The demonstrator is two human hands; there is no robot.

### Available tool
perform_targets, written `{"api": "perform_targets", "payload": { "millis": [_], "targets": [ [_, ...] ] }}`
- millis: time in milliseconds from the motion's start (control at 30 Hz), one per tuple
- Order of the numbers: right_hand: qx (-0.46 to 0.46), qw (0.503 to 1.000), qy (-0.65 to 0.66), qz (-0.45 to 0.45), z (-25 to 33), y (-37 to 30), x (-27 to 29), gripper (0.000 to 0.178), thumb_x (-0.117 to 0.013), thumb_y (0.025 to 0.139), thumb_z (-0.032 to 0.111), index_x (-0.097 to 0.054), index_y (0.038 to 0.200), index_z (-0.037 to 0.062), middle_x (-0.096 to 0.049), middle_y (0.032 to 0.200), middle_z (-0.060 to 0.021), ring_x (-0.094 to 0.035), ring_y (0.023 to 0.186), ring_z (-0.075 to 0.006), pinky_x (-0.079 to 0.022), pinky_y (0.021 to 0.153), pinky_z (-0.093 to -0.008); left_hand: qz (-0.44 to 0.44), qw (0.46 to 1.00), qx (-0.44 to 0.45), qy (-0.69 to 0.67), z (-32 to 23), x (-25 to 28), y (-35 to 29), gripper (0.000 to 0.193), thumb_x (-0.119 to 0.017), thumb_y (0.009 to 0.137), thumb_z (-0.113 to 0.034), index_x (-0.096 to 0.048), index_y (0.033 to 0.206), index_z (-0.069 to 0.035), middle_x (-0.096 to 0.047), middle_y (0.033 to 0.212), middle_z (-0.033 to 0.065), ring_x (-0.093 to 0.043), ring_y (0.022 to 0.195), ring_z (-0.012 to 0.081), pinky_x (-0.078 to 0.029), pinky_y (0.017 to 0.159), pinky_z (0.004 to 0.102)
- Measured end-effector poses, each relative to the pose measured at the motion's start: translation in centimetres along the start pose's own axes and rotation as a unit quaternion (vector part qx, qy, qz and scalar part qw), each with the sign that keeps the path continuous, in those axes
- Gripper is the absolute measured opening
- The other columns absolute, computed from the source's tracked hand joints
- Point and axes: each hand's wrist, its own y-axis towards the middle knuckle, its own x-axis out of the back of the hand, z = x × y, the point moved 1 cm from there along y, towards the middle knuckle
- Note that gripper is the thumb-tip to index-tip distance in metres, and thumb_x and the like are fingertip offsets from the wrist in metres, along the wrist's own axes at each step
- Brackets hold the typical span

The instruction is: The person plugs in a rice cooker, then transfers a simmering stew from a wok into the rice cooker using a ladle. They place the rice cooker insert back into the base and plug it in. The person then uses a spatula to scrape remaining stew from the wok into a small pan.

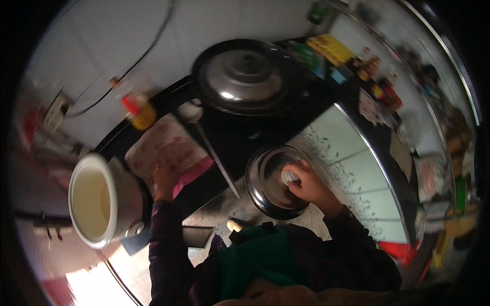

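My right hand (310, 184) is closed round the pale knob of a round shiny metal lid (259, 193), at the front right of the black stovetop. Its rim hangs over the counter's front edge, close to my body. On the left, my left hand (163, 178) touches the near edge of a white and pink patterned cloth (166, 140); its fingers are blurred, so I cannot make out whether they grip. Beside the cloth lies a long-handled ladle (217, 155), bowl end away from me.
A white pot (109, 204) with pale contents stands left of my left arm. At the back, a large metal lid (245, 76) covers a black wok. A bottle (140, 115) is behind the cloth. To the right are a pale green glass panel (347, 153) and several bottles (372, 69).
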Motion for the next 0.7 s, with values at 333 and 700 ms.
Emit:
{"api": "perform_targets", "payload": {
  "millis": [333, 700],
  "targets": [
    [-0.055, 0.99, 0.006, -0.131, -11.6, -11.0, 7.6, 0.041, -0.064, 0.07, 0.011, -0.058, 0.11, 0.0109, -0.048, 0.095, -0.0191, -0.049, 0.09, -0.0371, -0.044, 0.079, -0.0443, -0.106, 0.969, 0.087, -0.206, 1.0, 2.6, 1.2, 0.027, -0.049, 0.088, -0.017, -0.066, 0.096, 0.002, -0.066, 0.098, 0.0142, -0.062, 0.089, 0.0227, -0.051, 0.077, 0.0343],
    [-0.122, 0.963, 0.024, -0.237, -24.0, -24.4, 19.2, 0.043, -0.065, 0.071, 0.014, -0.056, 0.113, 0.0119, -0.048, 0.101, -0.0213, -0.051, 0.095, -0.0409, -0.045, 0.083, -0.0455, -0.225, 0.81, -0.026, -0.54, -29.4, 15.6, -12.2, 0.038, -0.049, 0.086, -0.009, -0.05, 0.121, 0.006, -0.056, 0.119, 0.0151, -0.058, 0.105, 0.0226, -0.048, 0.089, 0.0346]
  ]
}}
